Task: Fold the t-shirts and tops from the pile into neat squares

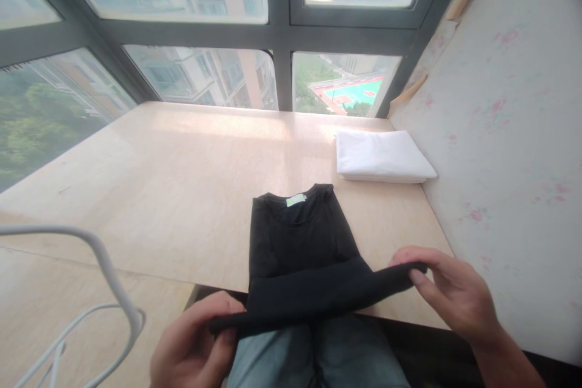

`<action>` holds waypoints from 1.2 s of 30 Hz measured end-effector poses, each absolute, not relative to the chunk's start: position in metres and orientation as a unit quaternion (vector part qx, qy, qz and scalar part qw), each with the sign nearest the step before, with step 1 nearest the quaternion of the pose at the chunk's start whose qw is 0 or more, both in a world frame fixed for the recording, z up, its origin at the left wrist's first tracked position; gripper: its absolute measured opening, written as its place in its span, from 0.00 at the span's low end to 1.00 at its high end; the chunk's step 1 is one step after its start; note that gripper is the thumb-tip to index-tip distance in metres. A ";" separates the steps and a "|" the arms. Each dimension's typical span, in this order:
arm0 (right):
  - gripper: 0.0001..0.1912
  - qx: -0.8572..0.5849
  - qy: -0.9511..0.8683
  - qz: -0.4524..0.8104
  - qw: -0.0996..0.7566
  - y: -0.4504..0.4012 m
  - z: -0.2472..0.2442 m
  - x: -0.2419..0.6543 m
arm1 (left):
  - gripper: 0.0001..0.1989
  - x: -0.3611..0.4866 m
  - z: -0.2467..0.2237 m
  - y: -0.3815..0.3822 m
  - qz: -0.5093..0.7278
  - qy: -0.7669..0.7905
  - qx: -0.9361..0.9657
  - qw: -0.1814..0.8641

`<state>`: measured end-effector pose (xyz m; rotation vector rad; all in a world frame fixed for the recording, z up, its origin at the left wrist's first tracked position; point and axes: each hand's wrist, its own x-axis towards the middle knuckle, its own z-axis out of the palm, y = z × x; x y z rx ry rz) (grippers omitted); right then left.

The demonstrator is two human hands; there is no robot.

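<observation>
2 hands grip the folded lower part of a black shirt (304,239)

A black shirt lies at the near edge of a pale wooden surface (182,176), its collar and light label (296,200) toward the windows (348,82). Its lower part is doubled into a thick band that reaches past the surface's edge, above a pair of legs in blue trousers (273,361). The left hand (195,339) has its fingers clamped on 1 end of the band; the right hand (459,297) pinches the other end between thumb and fingers. The right end sits farther forward than the left, so the band slants. Working it well would seem to mean levelling both ends, keeping the pull gentle and even, and smoothing the band so the upper part neither slides nor wrinkles. Beyond, a folded white cloth (384,154) rests beside the flowered wall (509,151). At the left, a white tube (97,245) curves across the view, well apart from the shirt.
</observation>
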<state>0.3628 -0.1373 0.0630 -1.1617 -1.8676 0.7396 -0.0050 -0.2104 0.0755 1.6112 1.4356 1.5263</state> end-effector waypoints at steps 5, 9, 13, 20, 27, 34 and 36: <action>0.09 -0.483 -0.679 0.354 0.424 -0.028 0.060 0.325 | 0.08 -0.019 0.055 -0.118 0.617 0.591 0.470 0.222; 0.14 -0.528 -0.693 0.338 0.355 0.046 0.040 0.288 | 0.20 -0.039 0.026 -0.033 0.515 0.660 0.466 0.288; 0.21 -0.577 -0.717 0.256 0.295 0.058 0.004 0.274 | 0.29 -0.050 -0.005 -0.005 0.425 0.698 0.477 0.323; 0.16 -0.644 -0.649 0.277 0.294 0.039 -0.034 0.284 | 0.30 -0.046 -0.022 -0.022 0.406 0.700 0.504 0.302; 0.21 -0.635 -0.576 0.411 0.309 0.060 -0.044 0.285 | 0.29 -0.053 -0.022 -0.010 0.395 0.727 0.441 0.348; 0.20 -0.644 -0.527 0.458 0.314 0.061 -0.033 0.274 | 0.19 -0.048 -0.025 0.001 0.404 0.701 0.441 0.388; 0.21 -0.643 -0.519 0.466 0.316 0.061 -0.031 0.271 | 0.18 -0.047 -0.026 0.002 0.408 0.696 0.439 0.394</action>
